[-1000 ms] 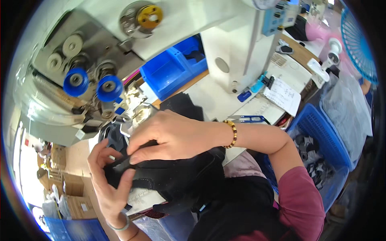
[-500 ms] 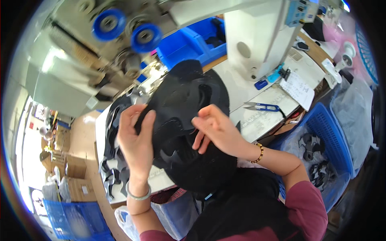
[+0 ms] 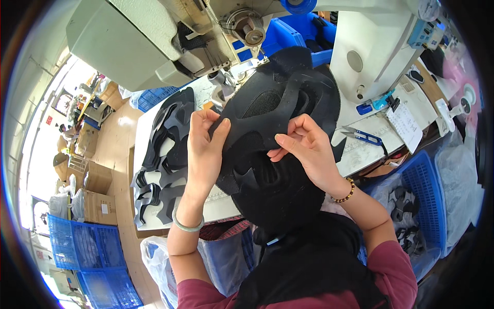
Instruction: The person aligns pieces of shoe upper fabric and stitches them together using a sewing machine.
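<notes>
A large black shoe upper [image 3: 257, 121] with layered panels, a mesh window and cut-out slots lies tilted in front of me, over the table's near edge. My left hand [image 3: 205, 149] pinches its left edge between thumb and fingers. Over its middle, my right hand [image 3: 311, 154] is closed, thumb against curled fingers, at the edge of a curved strip beside a slot. The fingers partly hide what is gripped there. Below the hands, the upper's lower part hangs toward my black apron [image 3: 309, 262].
A sewing machine [image 3: 242, 28] stands over the far side. Black cut pieces [image 3: 172, 134] lie on the white table to the left. Thread snips [image 3: 363, 135] and a paper sheet [image 3: 404, 123] are at right. A blue basket [image 3: 429, 201] with bagged parts stands beside the table.
My view has shifted left, so the scene sits further right and the mesh window shows. Both hands stay at the upper; the right fingers have drawn closer together.
</notes>
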Demonstrator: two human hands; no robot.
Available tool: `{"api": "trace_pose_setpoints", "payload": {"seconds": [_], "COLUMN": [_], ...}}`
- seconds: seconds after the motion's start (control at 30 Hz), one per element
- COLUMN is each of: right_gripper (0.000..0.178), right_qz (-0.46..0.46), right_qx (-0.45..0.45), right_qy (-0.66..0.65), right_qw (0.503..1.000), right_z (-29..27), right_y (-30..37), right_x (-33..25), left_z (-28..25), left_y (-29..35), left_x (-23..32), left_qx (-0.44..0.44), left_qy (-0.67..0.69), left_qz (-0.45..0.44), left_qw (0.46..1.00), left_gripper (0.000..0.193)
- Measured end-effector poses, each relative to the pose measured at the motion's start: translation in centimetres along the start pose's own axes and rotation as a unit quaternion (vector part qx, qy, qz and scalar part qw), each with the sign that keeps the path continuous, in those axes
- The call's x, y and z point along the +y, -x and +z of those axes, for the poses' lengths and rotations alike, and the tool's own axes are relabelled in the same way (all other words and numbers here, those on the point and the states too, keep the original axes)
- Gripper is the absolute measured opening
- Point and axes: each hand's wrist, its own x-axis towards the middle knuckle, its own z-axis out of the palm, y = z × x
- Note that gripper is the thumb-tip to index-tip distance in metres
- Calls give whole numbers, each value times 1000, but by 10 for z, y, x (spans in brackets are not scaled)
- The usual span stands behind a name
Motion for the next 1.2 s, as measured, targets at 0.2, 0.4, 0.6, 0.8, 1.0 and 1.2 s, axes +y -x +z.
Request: {"api": "trace_pose_setpoints", "payload": {"seconds": [0.2,0.4,0.6,0.8,1.0,1.2], "right_gripper": [15,15,20,23,12,11], "right_qz": [-16,-28,-82,-136,-13,148], "right_qx": [-3,2,42,58,65,-35], "right_qy": [13,-2,2,4,-50,-25], "right_qw": [1000,1000,996,989,997,988], "right_z": [3,4,8,10,0,-11], "right_y": [1,2,6,4,-3,-26], "right_x": [1,6,15,21,10,-16], "left_z": [-4,-4,-3,7,18,12], "left_y": [3,2,-3,-4,-4,-7], "left_x": [-1,-4,-10,-25,-26,-20], "left_qx": [-4,-16,-6,81,147,128], "left_qy": [58,99,46,-91,-185,-189], "left_qz": [-33,-36,-50,89,228,211], "left_qw": [998,994,998,989,945,950], "left_gripper": [16,16,17,25,49,56]}}
